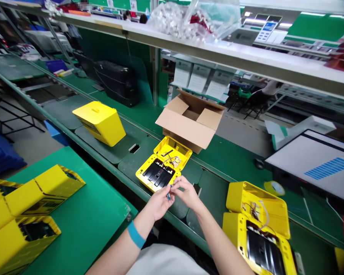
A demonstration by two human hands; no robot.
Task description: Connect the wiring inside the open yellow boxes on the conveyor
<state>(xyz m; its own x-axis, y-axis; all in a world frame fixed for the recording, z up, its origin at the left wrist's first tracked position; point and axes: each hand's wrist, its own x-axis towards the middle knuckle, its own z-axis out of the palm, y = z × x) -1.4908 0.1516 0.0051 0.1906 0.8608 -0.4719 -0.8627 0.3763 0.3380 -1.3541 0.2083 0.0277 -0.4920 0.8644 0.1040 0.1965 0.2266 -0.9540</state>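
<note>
My left hand (159, 203) and my right hand (186, 193) meet over the green conveyor mat, pinching a small blue-tipped part (168, 196) between their fingertips. Its exact form is too small to tell. Just beyond them lies an opened yellow plastic case (164, 164) with black panels and thin wires inside. A second open yellow case (255, 225) sits to the right of my right forearm. A closed yellow case (99, 123) rests farther along the line. A blue band (136, 235) circles my left wrist.
Stacked yellow housings (31, 202) lie on a green board (83, 206) at left. An open cardboard box (190, 120) stands behind the cases. A tape roll (274, 188) and a white-screened monitor (315, 164) are at right. Bagged parts sit on an overhead white shelf (218, 49).
</note>
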